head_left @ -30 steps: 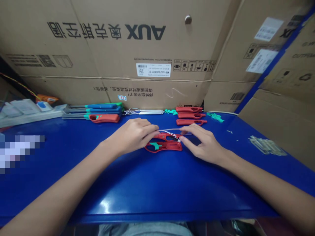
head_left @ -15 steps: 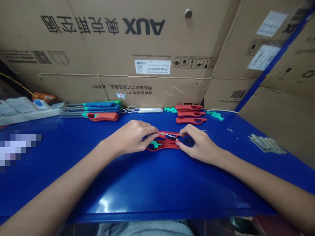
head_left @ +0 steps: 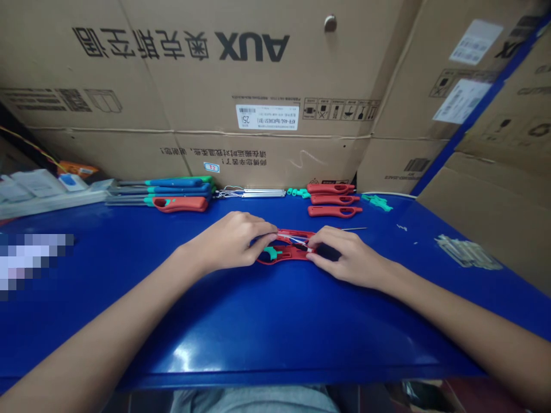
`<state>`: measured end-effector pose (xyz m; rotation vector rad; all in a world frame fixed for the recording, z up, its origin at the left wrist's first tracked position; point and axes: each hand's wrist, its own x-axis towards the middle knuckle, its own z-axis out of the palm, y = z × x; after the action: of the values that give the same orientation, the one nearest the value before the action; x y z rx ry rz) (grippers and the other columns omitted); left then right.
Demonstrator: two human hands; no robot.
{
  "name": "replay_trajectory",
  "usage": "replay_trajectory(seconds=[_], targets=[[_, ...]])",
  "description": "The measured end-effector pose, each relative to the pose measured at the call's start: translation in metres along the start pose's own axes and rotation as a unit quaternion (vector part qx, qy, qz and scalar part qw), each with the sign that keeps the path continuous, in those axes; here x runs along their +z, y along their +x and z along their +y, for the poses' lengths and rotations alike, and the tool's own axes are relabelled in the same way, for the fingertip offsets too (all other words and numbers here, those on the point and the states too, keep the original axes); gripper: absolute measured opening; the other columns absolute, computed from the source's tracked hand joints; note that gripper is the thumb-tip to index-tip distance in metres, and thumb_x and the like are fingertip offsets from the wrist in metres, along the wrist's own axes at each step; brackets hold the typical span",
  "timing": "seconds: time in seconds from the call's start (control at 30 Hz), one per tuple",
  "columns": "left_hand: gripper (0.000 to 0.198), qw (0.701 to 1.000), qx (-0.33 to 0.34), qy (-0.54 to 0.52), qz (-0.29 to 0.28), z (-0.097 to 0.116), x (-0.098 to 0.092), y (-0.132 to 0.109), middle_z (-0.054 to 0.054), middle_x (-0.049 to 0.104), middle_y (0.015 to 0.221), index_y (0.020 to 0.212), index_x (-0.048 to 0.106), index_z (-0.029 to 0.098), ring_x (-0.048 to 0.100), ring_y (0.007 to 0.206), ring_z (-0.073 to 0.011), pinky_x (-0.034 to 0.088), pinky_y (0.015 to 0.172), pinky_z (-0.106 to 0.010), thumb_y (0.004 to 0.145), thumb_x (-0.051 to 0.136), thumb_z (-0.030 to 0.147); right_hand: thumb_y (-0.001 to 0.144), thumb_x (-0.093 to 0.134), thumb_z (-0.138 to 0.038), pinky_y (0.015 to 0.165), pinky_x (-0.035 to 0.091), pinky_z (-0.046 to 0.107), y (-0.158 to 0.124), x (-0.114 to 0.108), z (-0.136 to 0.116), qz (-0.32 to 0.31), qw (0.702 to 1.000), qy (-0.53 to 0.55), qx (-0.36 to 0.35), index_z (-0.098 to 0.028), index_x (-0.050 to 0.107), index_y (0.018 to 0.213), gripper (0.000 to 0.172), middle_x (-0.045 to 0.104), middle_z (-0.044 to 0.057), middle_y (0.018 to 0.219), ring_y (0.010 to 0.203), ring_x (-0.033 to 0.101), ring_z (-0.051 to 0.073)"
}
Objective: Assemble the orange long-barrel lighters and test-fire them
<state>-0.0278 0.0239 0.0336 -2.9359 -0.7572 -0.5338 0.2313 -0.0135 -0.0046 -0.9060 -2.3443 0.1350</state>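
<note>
Two red lighter handle halves lie open on the blue table, the far half just behind the near half. A green trigger sits in the near half. My left hand pinches the left end of the far half between thumb and fingers. Thumb and fingertips of my right hand close on a small black igniter over the right part of the near half. White wires run from it toward my left fingertips. The igniter is partly hidden by the fingers.
Red handle shells, green parts and metal tubes line the back. Lighters are stacked back left. A thin metal rod lies beyond my right hand; a clear bag is farther right. Cardboard walls the back.
My right hand has shifted slightly left and down, bringing the black igniter nearer the near half. The white wires look straighter, and more of the thin rod shows. My left hand has stayed put.
</note>
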Motion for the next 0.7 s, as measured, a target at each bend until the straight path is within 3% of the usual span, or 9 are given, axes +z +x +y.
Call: replay_trajectory(seconds=[0.17, 0.4, 0.53, 0.7], targets=[[0.027, 0.999, -0.023, -0.045, -0.012, 0.000, -0.002, 0.001, -0.006, 0.074, 0.088, 0.100, 0.072, 0.017, 0.067, 0.075, -0.0187, 0.046, 0.068, -0.028, 0.094, 0.046, 0.023, 0.089, 0.059, -0.017, 0.075, 0.054, 0.032, -0.001, 0.002, 0.002, 0.010, 1.000, -0.001, -0.025, -0.018, 0.066, 0.091, 0.008, 0.072, 0.007, 0.088, 0.082, 0.067, 0.019], [0.021, 0.975, -0.126, -0.152, -0.106, -0.009, -0.004, -0.005, 0.000, 0.072, 0.072, 0.096, 0.070, 0.019, 0.059, 0.056, -0.0121, 0.038, 0.052, -0.022, 0.091, 0.052, 0.027, 0.088, 0.058, -0.015, 0.071, 0.055, 0.030, 0.006, 0.009, -0.005, 0.048, 0.999, 0.004, -0.018, -0.015, 0.066, 0.090, 0.008, 0.070, 0.007, 0.084, 0.076, 0.066, 0.017], [0.023, 0.967, -0.151, -0.198, -0.058, -0.015, -0.002, -0.016, -0.002, 0.072, 0.074, 0.093, 0.070, 0.017, 0.061, 0.058, -0.0124, 0.042, 0.053, -0.021, 0.091, 0.051, 0.031, 0.085, 0.058, -0.013, 0.069, 0.054, 0.028, 0.018, 0.013, -0.010, 0.034, 0.999, 0.012, -0.031, -0.016, 0.065, 0.087, 0.008, 0.069, 0.006, 0.083, 0.073, 0.065, 0.016], [0.025, 0.970, -0.162, -0.180, -0.018, -0.021, 0.000, -0.027, -0.004, 0.073, 0.080, 0.092, 0.070, 0.016, 0.063, 0.066, -0.0140, 0.045, 0.056, -0.021, 0.090, 0.051, 0.031, 0.086, 0.057, -0.013, 0.068, 0.054, 0.029, 0.029, 0.024, -0.013, 0.069, 0.997, 0.030, -0.032, -0.018, 0.064, 0.087, 0.008, 0.068, 0.006, 0.082, 0.072, 0.064, 0.016]])
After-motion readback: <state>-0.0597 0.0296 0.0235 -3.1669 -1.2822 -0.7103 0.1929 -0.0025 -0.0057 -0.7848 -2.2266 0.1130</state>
